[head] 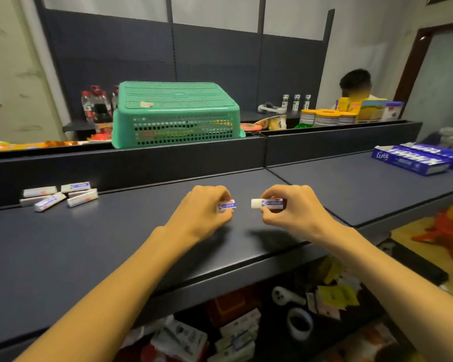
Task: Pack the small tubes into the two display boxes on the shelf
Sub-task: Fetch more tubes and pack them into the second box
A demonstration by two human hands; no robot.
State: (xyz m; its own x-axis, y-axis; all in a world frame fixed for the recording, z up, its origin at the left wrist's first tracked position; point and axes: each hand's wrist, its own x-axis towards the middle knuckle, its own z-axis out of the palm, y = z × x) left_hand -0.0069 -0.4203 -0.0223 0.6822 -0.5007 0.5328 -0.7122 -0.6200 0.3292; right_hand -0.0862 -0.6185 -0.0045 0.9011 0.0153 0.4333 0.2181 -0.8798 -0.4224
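The scene is seen from a single head-worn wide-angle camera, aimed forward and down over a dark shelf (89,244), with both forearms close below and a green basket (175,116) farther behind

both bare forearms reach forward over the shelf (115,244), coming in from the bottom corners and angling toward each other. left hand (204,207) is knuckles up, fingers curled down around a small tube (227,205), thumb underneath. right hand (293,205) is the same deal, pinching another tube (268,203) between thumb and fingertips. the hands sit near each other above the shelf, not touching.
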